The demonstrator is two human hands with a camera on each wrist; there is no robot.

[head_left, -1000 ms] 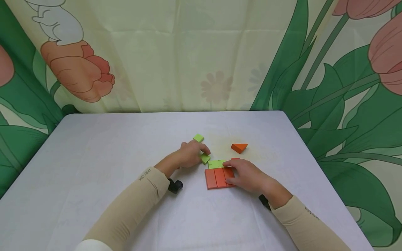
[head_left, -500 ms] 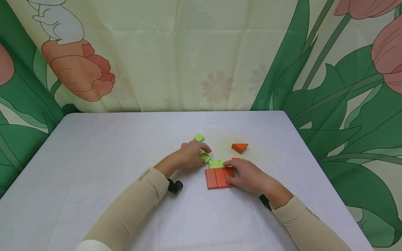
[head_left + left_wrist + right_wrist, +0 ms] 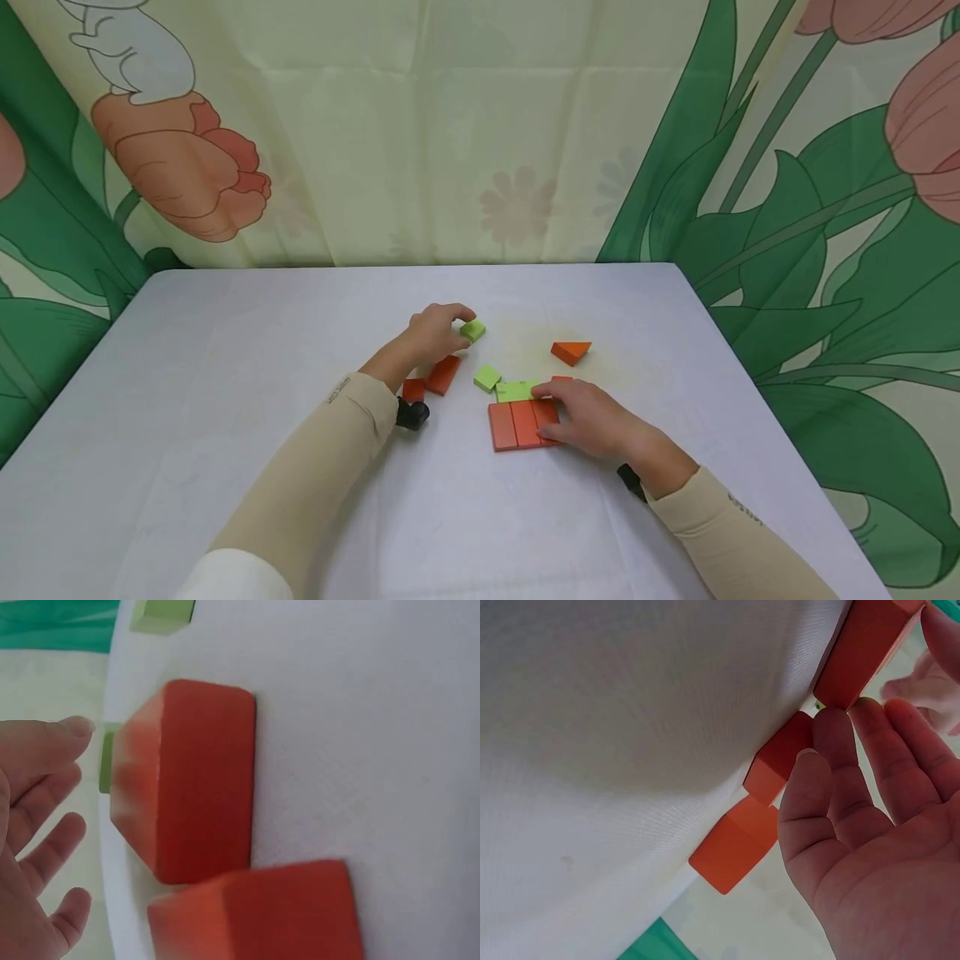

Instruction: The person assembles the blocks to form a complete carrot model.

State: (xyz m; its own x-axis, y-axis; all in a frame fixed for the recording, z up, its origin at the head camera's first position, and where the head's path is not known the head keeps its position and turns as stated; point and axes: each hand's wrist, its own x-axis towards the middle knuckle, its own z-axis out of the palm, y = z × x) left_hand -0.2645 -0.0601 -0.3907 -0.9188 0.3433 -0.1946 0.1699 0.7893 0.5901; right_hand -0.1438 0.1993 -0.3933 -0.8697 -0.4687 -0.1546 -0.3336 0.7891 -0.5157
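Note:
My left hand reaches over a small green square block, its thumb and index finger spread on either side. The left wrist view shows these fingers parted, with the green block beyond them. My right hand holds the right end of a row of red blocks, thumb on the near side. Its index fingertip touches the green rectangular block behind the row. The right wrist view has fingertips against the end of a red block. A second green square lies near the rectangle's left corner.
Two loose red blocks lie under the left wrist. An orange triangular block sits behind the right hand, and another red piece peeks out beside its knuckles. A white cloth covers the table; a printed curtain hangs behind.
My left hand has left the nearer green square and moved back and left to the farther one, uncovering two red blocks. The right hand stays in place.

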